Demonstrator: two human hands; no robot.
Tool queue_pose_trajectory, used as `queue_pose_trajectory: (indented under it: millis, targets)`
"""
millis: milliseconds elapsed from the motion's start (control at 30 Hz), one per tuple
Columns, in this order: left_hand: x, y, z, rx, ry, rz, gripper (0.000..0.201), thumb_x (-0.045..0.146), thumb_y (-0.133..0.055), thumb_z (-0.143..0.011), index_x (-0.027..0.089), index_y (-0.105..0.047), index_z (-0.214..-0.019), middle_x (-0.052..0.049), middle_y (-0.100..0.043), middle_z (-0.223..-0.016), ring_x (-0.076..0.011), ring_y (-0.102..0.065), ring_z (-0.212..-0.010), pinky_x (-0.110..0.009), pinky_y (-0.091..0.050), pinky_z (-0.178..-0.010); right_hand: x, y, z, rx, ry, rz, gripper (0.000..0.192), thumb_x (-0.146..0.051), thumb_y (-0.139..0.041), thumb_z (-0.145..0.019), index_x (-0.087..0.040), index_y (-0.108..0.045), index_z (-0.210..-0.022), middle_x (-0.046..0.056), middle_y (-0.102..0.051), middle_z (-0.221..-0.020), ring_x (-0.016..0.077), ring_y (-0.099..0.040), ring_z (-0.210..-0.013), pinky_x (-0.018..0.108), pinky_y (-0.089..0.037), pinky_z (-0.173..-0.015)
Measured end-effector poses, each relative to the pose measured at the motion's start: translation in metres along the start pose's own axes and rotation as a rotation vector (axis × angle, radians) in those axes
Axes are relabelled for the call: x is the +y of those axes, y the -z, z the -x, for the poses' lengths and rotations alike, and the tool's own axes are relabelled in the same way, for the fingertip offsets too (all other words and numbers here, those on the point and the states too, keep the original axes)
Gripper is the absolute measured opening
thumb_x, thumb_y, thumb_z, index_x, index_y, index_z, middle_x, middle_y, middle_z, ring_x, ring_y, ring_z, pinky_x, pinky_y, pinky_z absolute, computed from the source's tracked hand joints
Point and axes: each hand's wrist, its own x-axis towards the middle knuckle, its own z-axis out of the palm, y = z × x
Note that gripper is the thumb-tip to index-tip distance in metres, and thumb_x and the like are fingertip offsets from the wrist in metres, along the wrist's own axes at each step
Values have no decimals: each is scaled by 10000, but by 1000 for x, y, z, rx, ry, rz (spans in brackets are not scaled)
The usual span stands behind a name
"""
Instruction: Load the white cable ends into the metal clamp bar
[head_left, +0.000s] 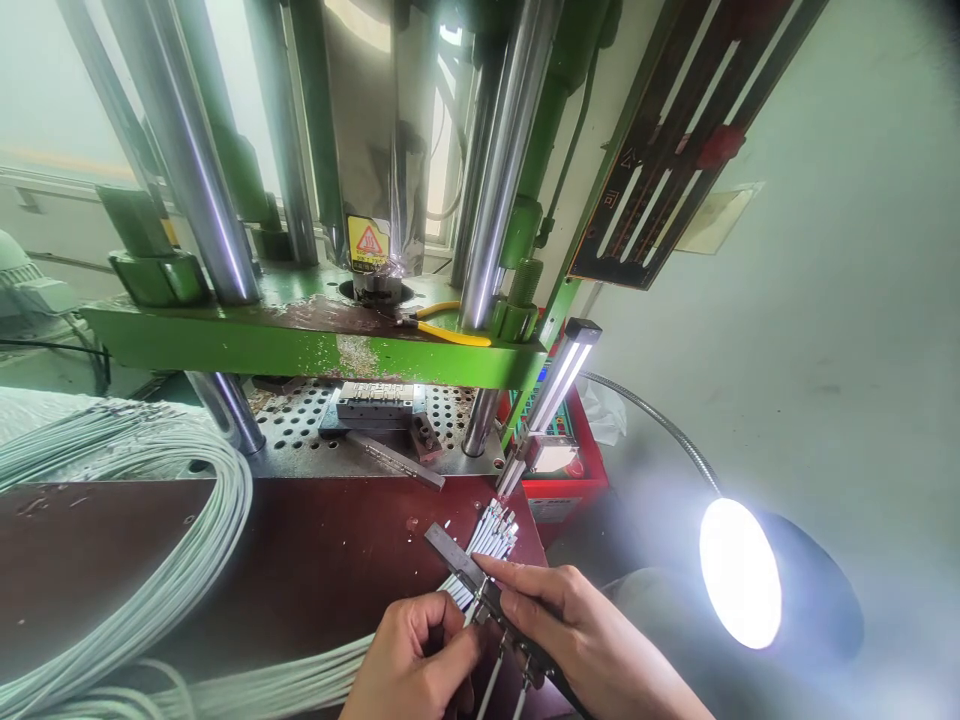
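At six o'clock I see my left hand point(416, 655) pinching a white cable end point(474, 612) while my right hand point(570, 625) grips the metal fixture bar point(457, 560).

I see a factory workshop: a green vertical press point(315, 340) on steel columns point(199, 160), coiled white cables point(150, 500) on my desk point(300, 560), a gooseneck work lamp point(742, 575).

White cables point(127, 560), a green press frame point(300, 345), a dark red-brown table point(300, 570).
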Motion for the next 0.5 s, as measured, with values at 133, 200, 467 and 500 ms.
queue_pose_trajectory:
  millis: [133, 200, 467, 500]
  targets:
    - [1, -1, 2, 1, -13, -18, 311, 370, -562, -766, 202, -413, -552, 44, -436, -475, -99, -357, -464, -235, -244, -464, -4, 1, 1, 35, -23, 122, 365, -371, -475, -933, -301, -578, -1277, -30, -686, -934, 165, -567, -855, 242, -432, -775]
    - [3, -2, 3, -23, 2, -15, 319, 390, -582, -756, 198, -428, -553, 41, -440, -472, -100, -361, -459, -233, -252, -459, -3, 3, 2, 9, -21, 108, 384, -394, -469, -932, -290, -566, -1289, -14, -689, -995, 193, -582, -908, 279, -442, -827]
    - [2, 6, 7, -139, 38, -13, 432, 570, -555, -791, 164, -550, -643, -8, -548, -569, -133, -463, -495, -237, -341, -484, 6, 11, 0, -91, 16, -39, 395, -407, -506, -914, -232, -611, -1252, -4, -663, -834, 145, -547, -716, 251, -455, -679]
    - [2, 10, 7, -119, 14, -41, 434, 569, -538, -809, 159, -577, -672, -3, -543, -606, -138, -470, -537, -238, -367, -515, 7, 12, -1, -96, 16, -59, 394, -408, -501, -917, -230, -614, -1250, -8, -652, -804, 134, -528, -681, 242, -444, -646]
